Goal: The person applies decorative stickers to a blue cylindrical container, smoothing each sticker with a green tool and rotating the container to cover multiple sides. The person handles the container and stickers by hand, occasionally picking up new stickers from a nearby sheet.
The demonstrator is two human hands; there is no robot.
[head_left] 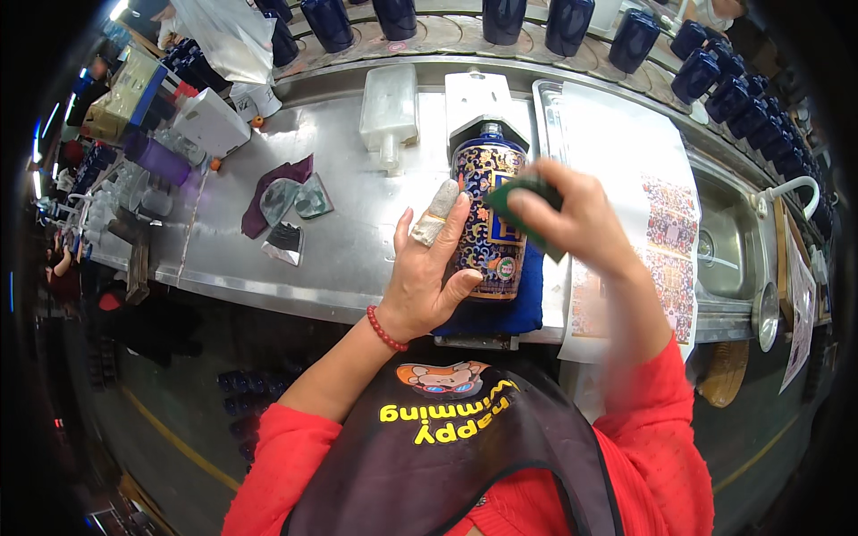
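A patterned blue bottle (490, 252) is laid on a blue cloth (529, 308) on the metal worktop (349, 196), with its neck at the far end. What is in it cannot be seen. The left hand (424, 279) is pressed to the bottle's left side, its grip spread apart. A green pad (542, 238) is clamped in the grip of the right hand (581, 214), over the bottle; whether they touch cannot be told. A see-through container (390, 103) is set near the bottle's neck. Dark blue bottles (568, 27) are lined up behind, their insides hidden.
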